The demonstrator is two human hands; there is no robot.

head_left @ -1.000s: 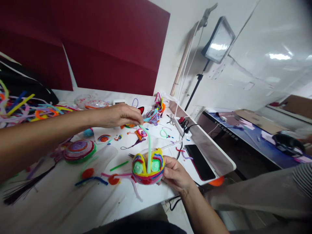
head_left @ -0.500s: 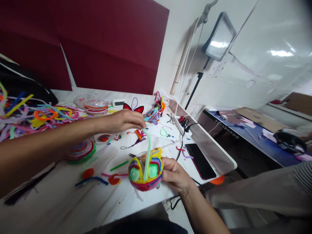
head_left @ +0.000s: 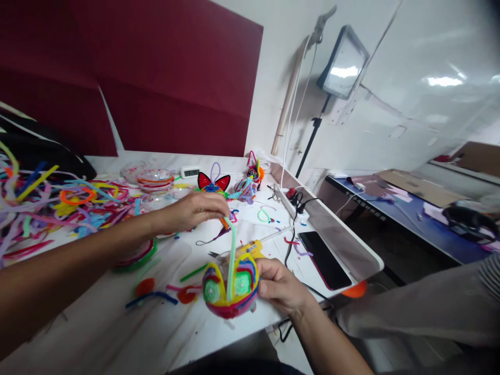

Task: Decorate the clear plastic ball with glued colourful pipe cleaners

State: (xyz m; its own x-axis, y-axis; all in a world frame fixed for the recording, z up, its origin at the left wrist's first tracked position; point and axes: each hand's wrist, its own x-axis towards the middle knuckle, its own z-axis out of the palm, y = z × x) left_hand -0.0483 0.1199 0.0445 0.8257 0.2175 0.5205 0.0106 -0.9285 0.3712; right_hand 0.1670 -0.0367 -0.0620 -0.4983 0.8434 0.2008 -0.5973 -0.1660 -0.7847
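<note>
My right hand point(head_left: 282, 288) grips a half-round bowl-like shell point(head_left: 230, 296) by its right side, above the table's front edge. Coloured pipe cleaners cover the shell, with yellow outlines and two green, eye-like discs. A light green pipe cleaner point(head_left: 232, 250) rises from between the discs. Its upper end is pinched in the fingers of my left hand point(head_left: 206, 207), which is closed above and behind the shell. Behind the shell lies a yellow-handled tool point(head_left: 253, 249), partly hidden. A short green pipe cleaner point(head_left: 194, 272) rests left of the shell.
A heap of pipe cleaners point(head_left: 50, 208) covers the table's left side. Clear domes point(head_left: 155, 179) and a small digital clock point(head_left: 190, 172) stand at the back. A phone point(head_left: 325, 260) and a power strip point(head_left: 296, 207) with cables lie right. A person's trousered leg point(head_left: 414, 312) is at the right.
The camera view has shifted slightly. My left hand sits a little lower and further left in view, still pinching the green pipe cleaner. The shell, in my right hand, appears slightly lower.
</note>
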